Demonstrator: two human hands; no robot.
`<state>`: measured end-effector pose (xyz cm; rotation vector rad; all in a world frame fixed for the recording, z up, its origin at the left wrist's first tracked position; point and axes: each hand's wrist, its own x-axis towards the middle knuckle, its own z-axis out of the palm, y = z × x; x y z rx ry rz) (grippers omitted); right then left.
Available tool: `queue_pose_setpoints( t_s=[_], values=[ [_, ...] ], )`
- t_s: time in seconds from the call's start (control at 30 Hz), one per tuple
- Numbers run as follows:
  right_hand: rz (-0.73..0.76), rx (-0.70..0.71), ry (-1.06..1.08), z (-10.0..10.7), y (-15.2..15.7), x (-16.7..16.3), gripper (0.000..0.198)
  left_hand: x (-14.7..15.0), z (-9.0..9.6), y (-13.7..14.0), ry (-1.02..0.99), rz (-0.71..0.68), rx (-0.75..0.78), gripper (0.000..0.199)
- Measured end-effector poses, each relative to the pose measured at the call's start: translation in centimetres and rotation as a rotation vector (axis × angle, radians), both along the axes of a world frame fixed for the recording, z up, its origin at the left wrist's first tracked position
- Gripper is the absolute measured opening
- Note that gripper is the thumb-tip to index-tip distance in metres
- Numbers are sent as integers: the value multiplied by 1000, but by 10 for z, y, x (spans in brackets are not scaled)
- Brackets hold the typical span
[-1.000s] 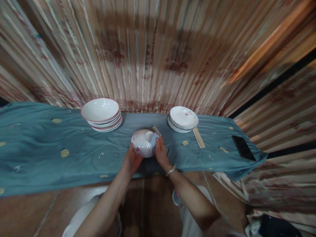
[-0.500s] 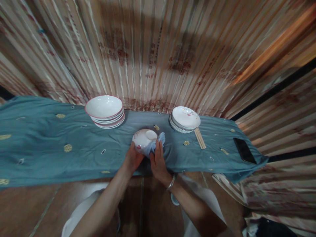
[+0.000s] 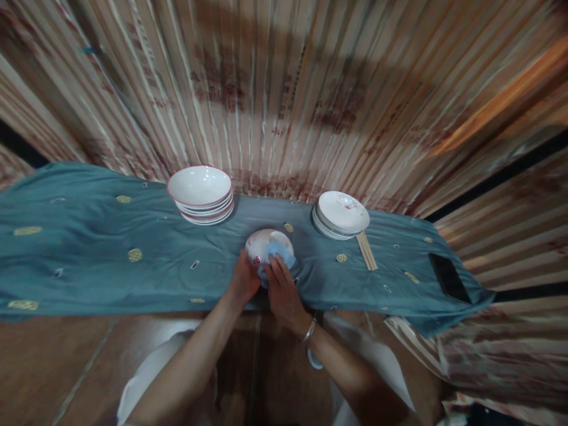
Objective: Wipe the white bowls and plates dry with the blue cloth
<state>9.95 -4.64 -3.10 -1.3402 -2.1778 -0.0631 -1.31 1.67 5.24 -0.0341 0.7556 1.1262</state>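
Teal patterned tablecloth (image 3: 164,272) spreads long before us, and its near edge passes under our wrists. Behind and to the left of our hands stands the stack of white bowls with red rims (image 3: 204,204), well apart from them. Behind and to the right, the stack of white flowered plates (image 3: 341,216) is also apart, near the far edge. Farther right, thin pale sticks (image 3: 367,251) lie with one end at the plates, and the flat black phone (image 3: 449,278) rests near the right end.

Our white rounded bowl (image 3: 256,245) is in the middle, between both hands, tilted with its underside turned up. It looks glossy, with small red decoration on the outer wall. Our left hand (image 3: 245,278) grips it from the left side; our right hand (image 3: 284,293) holds the crumpled light blue cloth (image 3: 283,253) against it, fingers almost straight. This cloth hides part of the base. We cannot tell if the bowl touches the tablecloth.

On the tablecloth we see yellow oval figures and soft wrinkles. Behind it hangs the striped beige curtain (image 3: 266,89) with dark red flowers, and below lies brown tiled floor (image 3: 89,349). One silver bracelet (image 3: 309,330) surrounds our right wrist.
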Motion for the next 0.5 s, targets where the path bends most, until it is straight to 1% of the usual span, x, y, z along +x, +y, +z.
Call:
queue_pose_setpoints(
  t_s=[0.17, 0.37, 0.5],
  values=[
    [42, 44, -93, 7, 7, -1, 53, -1, -1, -1, 46, 39, -60, 43],
    [69, 42, -138, 13, 13, -5, 46, -2, -8, 0, 47, 84, -116, 39],
    [145, 44, -174, 25, 20, -4, 42, -3, -14, 2, 35, 110, -153, 35]
  ],
)
